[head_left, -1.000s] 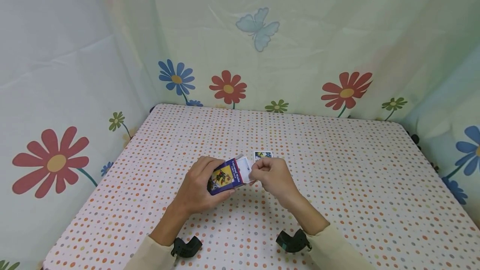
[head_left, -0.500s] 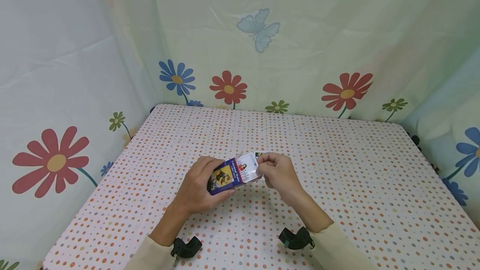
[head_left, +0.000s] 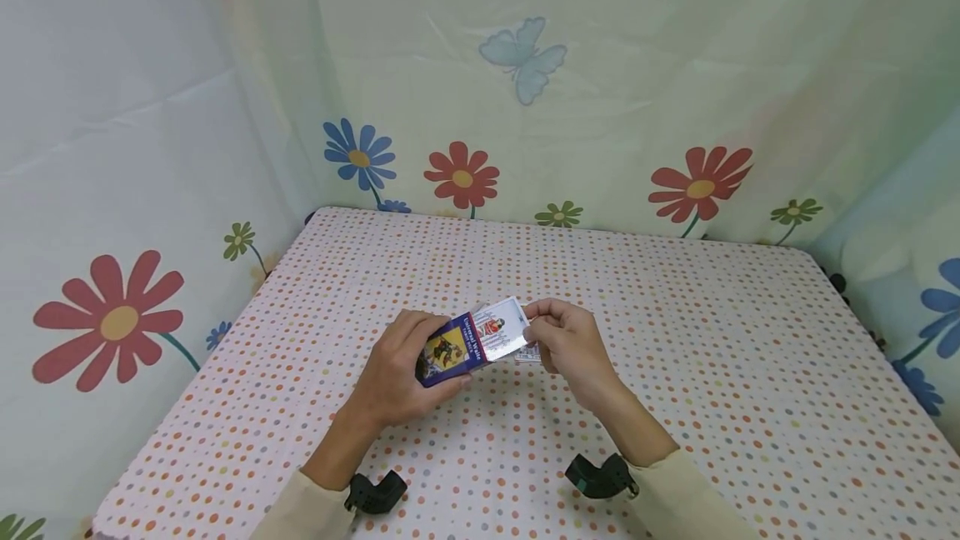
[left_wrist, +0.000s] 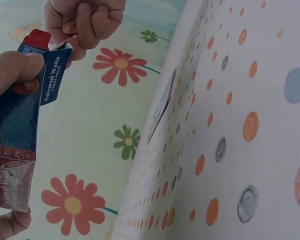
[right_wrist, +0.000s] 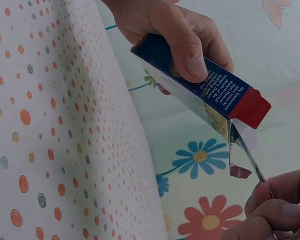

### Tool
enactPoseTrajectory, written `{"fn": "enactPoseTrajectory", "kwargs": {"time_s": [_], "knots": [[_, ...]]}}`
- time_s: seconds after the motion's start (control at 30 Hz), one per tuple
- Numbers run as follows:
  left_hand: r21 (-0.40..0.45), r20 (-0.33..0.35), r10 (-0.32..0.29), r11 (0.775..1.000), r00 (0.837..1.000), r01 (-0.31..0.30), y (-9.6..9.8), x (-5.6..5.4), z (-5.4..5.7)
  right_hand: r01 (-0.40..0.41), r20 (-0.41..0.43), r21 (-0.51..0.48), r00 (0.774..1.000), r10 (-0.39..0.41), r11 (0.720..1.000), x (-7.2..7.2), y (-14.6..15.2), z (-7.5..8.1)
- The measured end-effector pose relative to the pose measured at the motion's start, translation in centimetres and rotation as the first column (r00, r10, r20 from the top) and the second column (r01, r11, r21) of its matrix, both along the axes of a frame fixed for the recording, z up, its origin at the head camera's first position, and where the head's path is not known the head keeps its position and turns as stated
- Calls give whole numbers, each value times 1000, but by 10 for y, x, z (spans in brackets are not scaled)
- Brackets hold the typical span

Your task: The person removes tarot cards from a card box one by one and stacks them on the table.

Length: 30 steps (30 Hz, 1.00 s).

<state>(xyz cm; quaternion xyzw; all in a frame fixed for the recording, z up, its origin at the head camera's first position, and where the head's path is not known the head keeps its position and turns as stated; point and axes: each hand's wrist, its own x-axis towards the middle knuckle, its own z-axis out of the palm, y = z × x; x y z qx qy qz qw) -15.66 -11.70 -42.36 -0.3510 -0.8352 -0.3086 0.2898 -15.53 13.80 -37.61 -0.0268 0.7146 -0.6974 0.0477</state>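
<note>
My left hand [head_left: 393, 369] grips a blue tarot deck box [head_left: 444, 357] lettered "Universal Waite", tilted above the table. Its red end flap [right_wrist: 254, 108] stands open, facing my right hand [head_left: 573, 348]. Between the right thumb and fingers I pinch a white printed card or booklet [head_left: 504, 325] with a red figure on it. Part of this piece sticks out of the box; the rest is hidden inside. In the right wrist view the piece [right_wrist: 250, 155] appears edge-on and thin. Below the right hand a card [head_left: 528, 354] lies on the table, mostly covered from the head view.
A polka-dot cloth [head_left: 420, 265] covers the table. Floral curtains [head_left: 600, 107] surround its back and sides. Black wrist cameras [head_left: 377, 492] sit near both sleeves, just above the tabletop.
My right hand has moved to the right, drawing the white printed piece farther out of the box. More of its picture shows. The left hand and box have stayed nearly still.
</note>
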Motion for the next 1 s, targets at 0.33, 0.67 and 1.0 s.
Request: {"fn": "enactPoseTrajectory", "kwargs": {"time_s": [0.33, 0.67, 1.0], "knots": [[6, -1, 12, 1000, 1000, -12, 0, -1, 2, 58, -26, 16, 998, -58, 998, -2, 0, -2], [-2, -5, 17, 1000, 1000, -17, -1, -2, -1, 122, -44, 51, 992, -120, 991, -6, 2, -4], [2, 4, -4, 1000, 1000, 4, -1, -2, -3, 168, -66, 7, 984, -167, 986, -16, 10, -11]]}}
